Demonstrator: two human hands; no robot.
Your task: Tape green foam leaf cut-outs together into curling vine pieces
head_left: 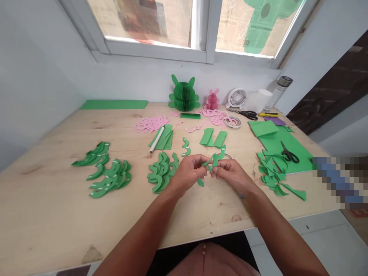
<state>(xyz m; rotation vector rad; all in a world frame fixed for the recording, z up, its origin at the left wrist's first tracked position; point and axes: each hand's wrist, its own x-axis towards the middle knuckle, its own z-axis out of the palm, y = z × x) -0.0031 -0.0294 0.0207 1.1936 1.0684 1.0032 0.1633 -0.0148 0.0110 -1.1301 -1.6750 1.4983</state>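
Observation:
My left hand [189,168] and my right hand [233,173] meet above the middle of the table, fingers pinched. Between them is a wavy green paper cutout [219,155] with small white patches on it. My right fingers grip its lower end, and my left fingers are closed on a thin green piece right beside it; whether the two are joined I cannot tell. Under my left hand pokes out a green scrap [201,183]. A similar wavy cutout [186,147] lies just beyond my left hand. Partly behind my right hand is a ring-shaped roll [228,156].
Stacks of curved green cutouts [110,178] lie at left, another pile [161,172] nearer. A white pen [157,140] rests on green rectangles. Black scissors [289,153] sit on green sheets at right, beside green scraps [270,168]. Behind stand a green paper figure [184,96] and a white fan [237,97].

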